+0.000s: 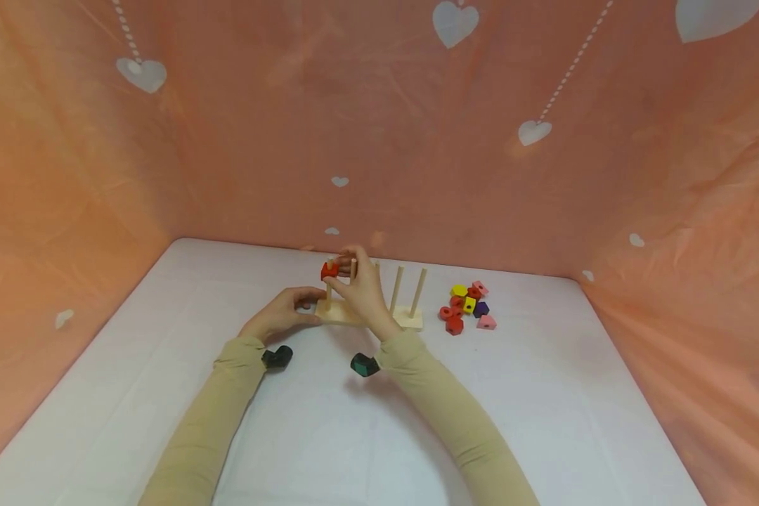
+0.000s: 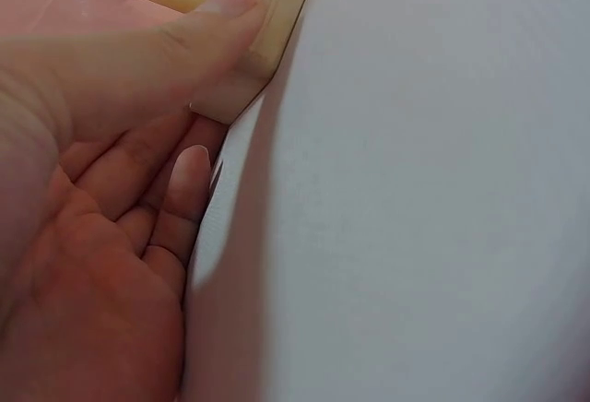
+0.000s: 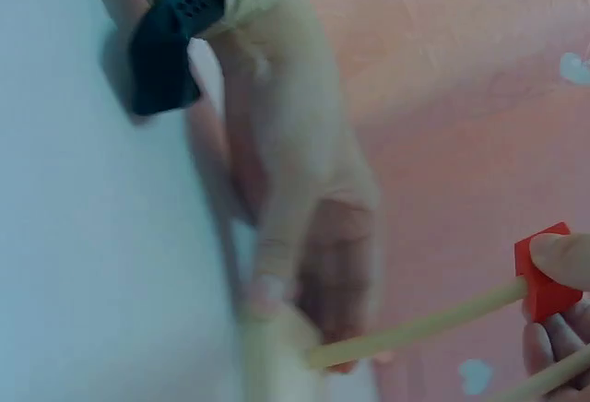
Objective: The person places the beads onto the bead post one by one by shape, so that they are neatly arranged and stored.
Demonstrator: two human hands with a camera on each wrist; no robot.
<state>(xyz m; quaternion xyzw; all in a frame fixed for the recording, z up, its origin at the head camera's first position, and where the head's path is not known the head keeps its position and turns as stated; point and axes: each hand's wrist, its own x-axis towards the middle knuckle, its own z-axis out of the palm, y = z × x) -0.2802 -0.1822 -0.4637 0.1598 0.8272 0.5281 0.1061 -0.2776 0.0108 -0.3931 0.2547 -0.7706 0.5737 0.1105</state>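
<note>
A wooden peg base (image 1: 340,315) with several upright pegs stands on the white table. My left hand (image 1: 283,312) grips its left end; in the left wrist view the thumb (image 2: 175,52) presses on the wood, with the other fingers at the far side. A red block (image 1: 328,272) sits near the top of the leftmost peg, which shows through it. My right hand (image 1: 365,292) pinches this block between thumb and fingers. In the right wrist view the block (image 3: 538,301) is on the peg (image 3: 424,324), well above the base.
Right of the base lies a loose group of beads: red ones (image 1: 455,326), a yellow hexagon (image 1: 459,290), a yellow block (image 1: 469,306), a purple one (image 1: 481,309) and pink ones (image 1: 487,322). A pink curtain (image 1: 278,140) with white hearts hangs behind the table.
</note>
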